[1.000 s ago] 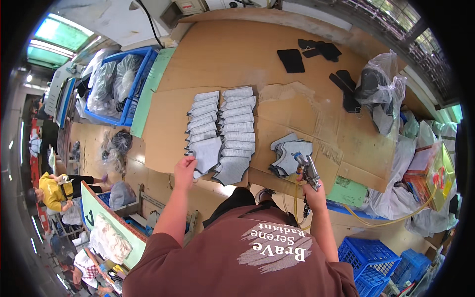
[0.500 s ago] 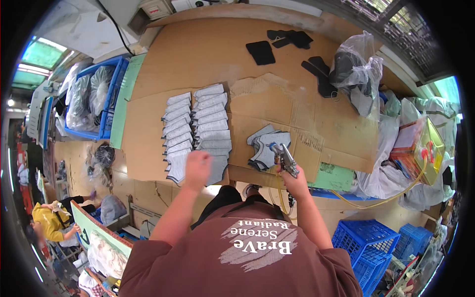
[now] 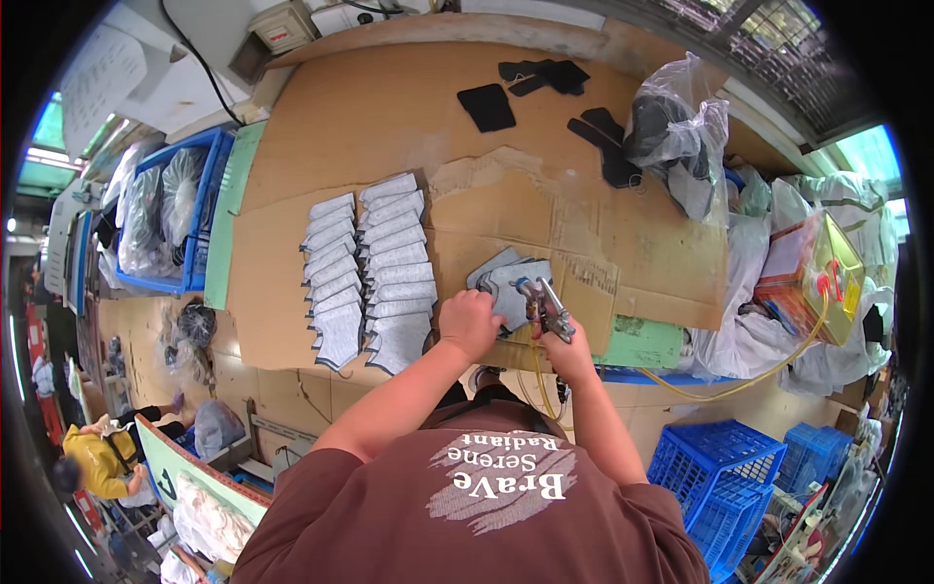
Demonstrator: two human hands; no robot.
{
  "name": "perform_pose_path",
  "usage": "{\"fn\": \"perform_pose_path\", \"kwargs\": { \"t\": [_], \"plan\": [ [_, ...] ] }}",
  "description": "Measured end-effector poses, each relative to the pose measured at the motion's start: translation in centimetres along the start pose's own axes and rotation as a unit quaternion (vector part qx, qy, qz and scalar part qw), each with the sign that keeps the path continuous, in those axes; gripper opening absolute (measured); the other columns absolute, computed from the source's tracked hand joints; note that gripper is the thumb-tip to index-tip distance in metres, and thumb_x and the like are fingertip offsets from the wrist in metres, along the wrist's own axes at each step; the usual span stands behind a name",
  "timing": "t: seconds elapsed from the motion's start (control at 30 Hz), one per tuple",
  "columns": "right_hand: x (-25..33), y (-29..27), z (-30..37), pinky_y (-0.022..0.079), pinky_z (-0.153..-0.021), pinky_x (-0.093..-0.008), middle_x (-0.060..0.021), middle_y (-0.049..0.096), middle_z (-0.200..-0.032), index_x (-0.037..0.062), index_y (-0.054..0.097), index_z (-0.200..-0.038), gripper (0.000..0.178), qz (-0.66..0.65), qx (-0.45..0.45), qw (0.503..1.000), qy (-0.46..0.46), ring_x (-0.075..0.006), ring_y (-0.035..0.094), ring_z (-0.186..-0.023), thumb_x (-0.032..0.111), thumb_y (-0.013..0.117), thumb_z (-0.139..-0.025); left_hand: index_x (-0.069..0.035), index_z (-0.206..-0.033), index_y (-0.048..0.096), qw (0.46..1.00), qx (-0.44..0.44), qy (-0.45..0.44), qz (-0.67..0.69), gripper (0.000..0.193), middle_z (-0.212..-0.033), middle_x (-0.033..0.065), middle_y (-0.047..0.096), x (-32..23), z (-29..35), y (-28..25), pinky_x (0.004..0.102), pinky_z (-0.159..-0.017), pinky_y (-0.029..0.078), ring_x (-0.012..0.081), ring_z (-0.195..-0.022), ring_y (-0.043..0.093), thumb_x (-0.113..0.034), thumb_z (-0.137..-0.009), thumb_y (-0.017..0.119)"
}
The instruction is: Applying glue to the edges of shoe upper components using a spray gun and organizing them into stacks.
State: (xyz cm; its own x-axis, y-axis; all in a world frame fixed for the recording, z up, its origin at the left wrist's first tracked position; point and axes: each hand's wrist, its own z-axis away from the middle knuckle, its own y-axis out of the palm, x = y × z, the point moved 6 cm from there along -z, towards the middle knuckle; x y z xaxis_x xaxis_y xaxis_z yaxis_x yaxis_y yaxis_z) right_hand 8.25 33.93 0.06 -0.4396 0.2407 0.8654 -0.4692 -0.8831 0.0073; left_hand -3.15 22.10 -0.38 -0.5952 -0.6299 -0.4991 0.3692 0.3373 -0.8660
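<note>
My right hand [image 3: 566, 346] is wrapped round a metal spray gun [image 3: 555, 319], whose front end is over a small pile of grey fabric pieces [image 3: 508, 268] with dark edges. At the left edge of that pile is my left hand [image 3: 471, 323], its fingers curled at the edge of a grey piece and the thumb reaching right; the fingertips are partly hidden. To the left, two columns of overlapping grey pieces lie on the cardboard: a left column [image 3: 336, 282] and a right column [image 3: 397, 282].
Black cut pieces [image 3: 486, 107] and a clear plastic bag [image 3: 681, 136] lie toward the back right of the cardboard [image 3: 321, 107]. A yellow hose [image 3: 739, 384] runs to a yellowish container [image 3: 827, 282] at right. Blue crates [image 3: 715, 467] stand low right; a blue bin [image 3: 209, 209] holds bags at left.
My left hand has moved right, from the near end of the columns to the small pile. The spray gun stays over the pile in my right hand. The view has shifted slightly.
</note>
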Motion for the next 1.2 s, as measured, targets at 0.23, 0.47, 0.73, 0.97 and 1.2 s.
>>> {"fn": "perform_pose_path", "kwargs": {
  "t": [0.23, 0.47, 0.73, 0.97, 1.2],
  "plan": [
    [-1.0, -2.6, -0.3, 0.038, -0.046, -0.0214, -0.0011, 0.057, -0.075, 0.003, 0.056, -0.099, 0.027, -0.025, -0.067, 0.995, -0.062, -0.0062, 0.043, -0.052, 0.005, 0.048, -0.073, -0.006, -0.067, 0.057, 0.999, 0.006, -0.026, 0.031, 0.024, -0.071, 0.0121, 0.058, 0.6, -0.1, 0.2, 0.0412, -0.061, 0.044, 0.031, -0.071, 0.057, -0.025, -0.064, 0.071],
    [-0.5, -3.2, 0.3, 0.037, -0.046, -0.02, -0.0039, 0.06, -0.087, 0.0031, 0.056, -0.102, 0.032, -0.026, -0.102, 0.992, -0.068, -0.0058, 0.042, -0.05, 0.001, 0.046, -0.072, -0.003, -0.073, 0.055, 0.951, -0.056, -0.112, 0.283, 0.013, -0.064, 0.01, 0.057, 4.0, -0.3, -0.6, 0.0294, -0.056, 0.045, 0.0195, -0.059, 0.055, -0.01, -0.073, 0.066],
    [0.3, -1.5, 0.6, 0.04, -0.05, -0.0224, -0.0018, 0.059, -0.086, 0.0038, 0.056, -0.103, 0.035, -0.006, -0.06, 0.997, -0.043, -0.0063, 0.045, -0.055, 0.001, 0.042, -0.07, -0.003, -0.087, 0.056, 0.828, -0.234, -0.262, 0.437, 0.009, -0.078, 0.0038, 0.06, 24.7, -1.0, -10.6, 0.0232, -0.059, 0.046, 0.0102, -0.065, 0.055, -0.003, -0.079, 0.06],
    [0.2, -0.3, 0.5, 0.038, -0.05, -0.0219, 0.0, 0.056, -0.082, 0.0037, 0.056, -0.098, 0.031, 0.026, -0.04, 0.998, -0.033, -0.0059, 0.044, -0.055, 0.001, 0.044, -0.07, 0.0, -0.088, 0.059, 0.891, -0.237, -0.304, 0.241, 0.012, -0.076, 0.0044, 0.061, 33.0, -1.9, -12.9, 0.0247, -0.06, 0.046, 0.0106, -0.069, 0.057, -0.004, -0.077, 0.061],
    [0.4, 0.1, 0.8, 0.039, -0.06, -0.0225, -0.0008, 0.055, -0.083, 0.0033, 0.057, -0.093, 0.025, 0.031, -0.045, 0.998, -0.029, -0.0081, 0.047, -0.066, 0.001, 0.044, -0.071, -0.002, -0.085, 0.062, 0.937, -0.196, -0.287, 0.041, 0.012, -0.082, 0.0146, 0.063, 30.6, -2.3, -13.6, 0.0352, -0.069, 0.048, 0.0281, -0.075, 0.061, -0.007, -0.074, 0.061]
  ]
}}
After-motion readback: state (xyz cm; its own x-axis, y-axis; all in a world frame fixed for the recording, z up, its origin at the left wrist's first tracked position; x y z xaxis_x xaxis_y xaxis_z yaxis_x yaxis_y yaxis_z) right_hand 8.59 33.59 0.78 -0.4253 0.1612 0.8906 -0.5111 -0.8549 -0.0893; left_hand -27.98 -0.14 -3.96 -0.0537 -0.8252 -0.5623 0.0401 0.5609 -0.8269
